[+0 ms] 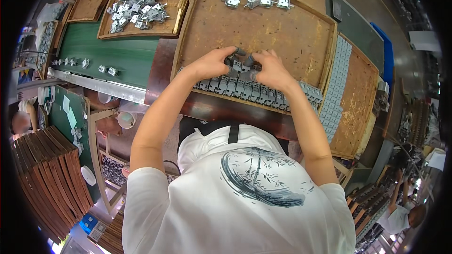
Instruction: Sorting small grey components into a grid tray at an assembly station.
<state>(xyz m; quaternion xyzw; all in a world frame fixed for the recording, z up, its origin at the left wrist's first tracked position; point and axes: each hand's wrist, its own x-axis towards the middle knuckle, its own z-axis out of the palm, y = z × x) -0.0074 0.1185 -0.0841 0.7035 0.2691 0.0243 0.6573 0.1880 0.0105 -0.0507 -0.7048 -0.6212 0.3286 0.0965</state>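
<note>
A left hand (pixel 214 64) and right hand (pixel 273 69) curl fingers over boxy silvery metal parts (pixel 239 66) in a shallow brown wooden tray (pixel 263 28); whether they grip cannot be told.

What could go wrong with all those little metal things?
The left hand and right hand are working right against the packed metal parts in the wooden tray, so a bump might push some out of line.

Fingertips are close together among the hard parts, so one could get pinched.

Two loose parts on the green surface sit near its metal edging; a knock might send them off.
</note>
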